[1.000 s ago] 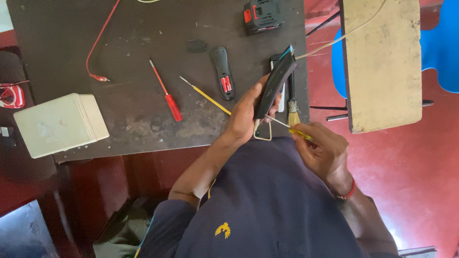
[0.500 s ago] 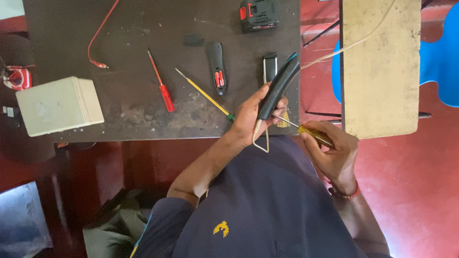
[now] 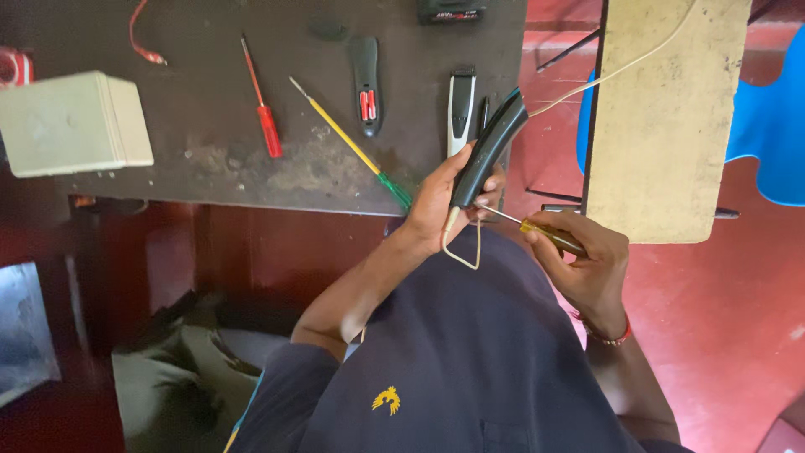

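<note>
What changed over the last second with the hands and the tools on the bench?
Little. The left hand keeps gripping the black curved clipper body; the right hand keeps the yellow-handled screwdriver at its lower end. Bench tools, including the red screwdriver, lie unmoved; only the view shifted.

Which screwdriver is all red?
The left one on the table, the red screwdriver. The yellow-shafted one ends in green, and the right hand holds a yellow-handled one.
</note>
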